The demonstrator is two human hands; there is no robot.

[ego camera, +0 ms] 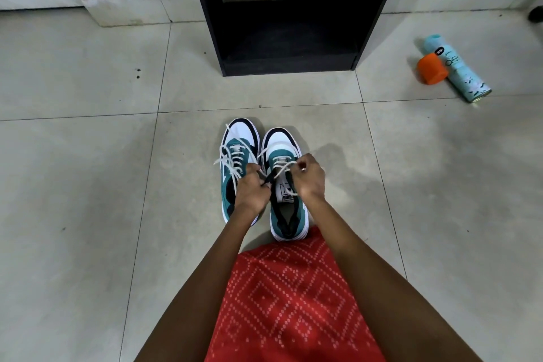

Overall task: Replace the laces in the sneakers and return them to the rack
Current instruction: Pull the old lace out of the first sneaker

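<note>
Left sneaker (239, 141) and right sneaker (289, 214) sit side by side mid-floor (88, 170), toes toward the rack (282, 38). Left hand (252, 188) and right hand (308, 176) are both curled, each pinching the white lace (281, 169) over the right sneaker. Likely best: even up both ends, keep the lace flat, cross to the next eyelets. Fingers hide the lace tips and eyelets; how many rows are done is unclear.

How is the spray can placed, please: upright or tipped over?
Tipped over: the spray can lies lengthwise on the floor, beside an orange cylinder.
</note>
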